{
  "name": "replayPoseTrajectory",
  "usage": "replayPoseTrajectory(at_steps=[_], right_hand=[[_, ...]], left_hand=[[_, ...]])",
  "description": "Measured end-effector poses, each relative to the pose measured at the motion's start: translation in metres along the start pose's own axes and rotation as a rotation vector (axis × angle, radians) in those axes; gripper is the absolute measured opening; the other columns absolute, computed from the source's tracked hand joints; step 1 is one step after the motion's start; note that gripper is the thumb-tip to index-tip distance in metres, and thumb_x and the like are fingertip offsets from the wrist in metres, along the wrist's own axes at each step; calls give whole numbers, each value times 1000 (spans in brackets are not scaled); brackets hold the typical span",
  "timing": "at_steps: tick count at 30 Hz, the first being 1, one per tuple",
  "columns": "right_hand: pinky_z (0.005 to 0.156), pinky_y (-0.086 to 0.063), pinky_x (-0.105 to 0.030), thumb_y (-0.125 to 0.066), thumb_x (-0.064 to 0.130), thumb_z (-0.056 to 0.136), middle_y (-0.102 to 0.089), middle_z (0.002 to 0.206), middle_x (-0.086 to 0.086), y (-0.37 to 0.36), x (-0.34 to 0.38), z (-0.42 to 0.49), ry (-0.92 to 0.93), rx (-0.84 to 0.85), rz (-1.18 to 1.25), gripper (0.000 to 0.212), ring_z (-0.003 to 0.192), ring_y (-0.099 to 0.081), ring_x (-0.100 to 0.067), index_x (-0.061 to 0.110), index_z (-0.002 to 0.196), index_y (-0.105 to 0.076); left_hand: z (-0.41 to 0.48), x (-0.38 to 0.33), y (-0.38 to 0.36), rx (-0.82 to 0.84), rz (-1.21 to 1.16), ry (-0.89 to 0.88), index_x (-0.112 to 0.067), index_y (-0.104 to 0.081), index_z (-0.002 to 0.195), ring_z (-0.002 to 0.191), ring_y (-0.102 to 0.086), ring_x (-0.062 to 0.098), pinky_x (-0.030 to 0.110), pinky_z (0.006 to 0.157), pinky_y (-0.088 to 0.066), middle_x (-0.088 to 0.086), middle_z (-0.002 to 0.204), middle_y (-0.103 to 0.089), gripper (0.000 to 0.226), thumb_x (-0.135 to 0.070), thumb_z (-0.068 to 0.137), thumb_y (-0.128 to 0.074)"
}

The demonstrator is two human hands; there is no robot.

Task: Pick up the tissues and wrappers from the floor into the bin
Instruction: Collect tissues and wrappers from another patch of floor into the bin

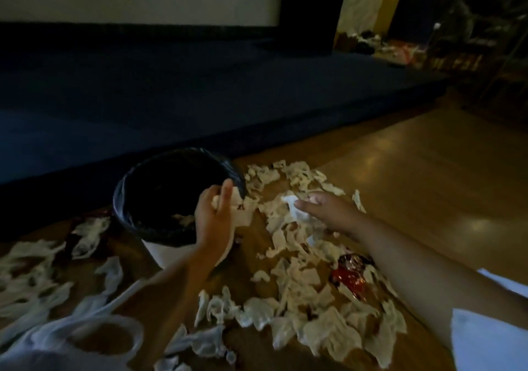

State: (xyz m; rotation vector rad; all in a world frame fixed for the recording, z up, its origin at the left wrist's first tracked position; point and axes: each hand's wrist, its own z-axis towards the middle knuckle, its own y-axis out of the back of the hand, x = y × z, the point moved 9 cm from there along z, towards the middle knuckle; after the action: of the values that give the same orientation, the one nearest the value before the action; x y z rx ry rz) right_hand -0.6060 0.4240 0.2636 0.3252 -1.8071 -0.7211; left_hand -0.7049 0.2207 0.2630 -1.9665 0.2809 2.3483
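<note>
1. While my left grip (214,213) curls round a wad of tissue (225,199), it hangs at the three-o'clock rim of the bin (123,199), placed so the wad can drop in.
2. My right grip (328,213), at three o'clock from the left, pinches a white tissue (291,202) just above the floor (414,170).
3. Around it, loose tissues (300,285) spread from six to twelve o'clock; a red wrapper (350,276) lies at five o'clock.

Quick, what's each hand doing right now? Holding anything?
Left hand: holds a crumpled tissue beside the bin.
Right hand: grips a white tissue from the floor pile.
</note>
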Motion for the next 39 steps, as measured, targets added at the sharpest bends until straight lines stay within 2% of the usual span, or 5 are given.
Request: replayPoseTrajectory(at_steps=[5, 12, 20, 29, 39], right_hand=[[93, -47, -36, -49, 45, 91, -49, 137, -9, -43, 49, 65, 41, -65, 311, 55, 112, -55, -22, 9, 133, -45], [54, -42, -23, -51, 35, 94, -53, 72, -3, -152, 81, 136, -54, 183, 556, 21, 61, -49, -14, 14, 95, -52], [100, -37, -53, -42, 29, 98, -34, 147, -13, -157, 80, 163, -171, 265, 551, 48, 132, -34, -37, 14, 142, -32], [66, -47, -28, -45, 24, 96, -57, 93, -2, -59, 25, 143, -78, 66, 516, 21, 81, -56, -17, 13, 110, -56], [73, -49, -37, -43, 24, 97, -63, 90, 0, -25, -208, 62, -221, 43, 153, 20, 81, -60, -17, 23, 84, -58]], left_hand=[[60, 39, 63, -318, -61, 56, -22, -54, 84, 76, -57, 9, 21, 67, -46, 1, 86, -59, 32, -50, 92, -40], [85, 102, 104, -457, 255, 311, -9, -54, 103, 108, -52, 34, 50, 94, -46, 16, 115, -52, 56, -61, 86, -44], [90, 99, 89, -276, 250, 367, -13, -39, 134, 119, -49, 29, 36, 87, -44, 11, 135, -44, 59, -49, 88, -51], [44, 41, -12, -22, 296, -35, -22, -50, 116, 107, -50, 5, 18, 85, -46, -8, 113, -53, 27, -19, 90, -57], [-64, 188, -173, 522, 370, 309, -14, -40, 134, 121, -50, 24, 30, 93, -43, 5, 132, -50, 46, -20, 91, -55]])
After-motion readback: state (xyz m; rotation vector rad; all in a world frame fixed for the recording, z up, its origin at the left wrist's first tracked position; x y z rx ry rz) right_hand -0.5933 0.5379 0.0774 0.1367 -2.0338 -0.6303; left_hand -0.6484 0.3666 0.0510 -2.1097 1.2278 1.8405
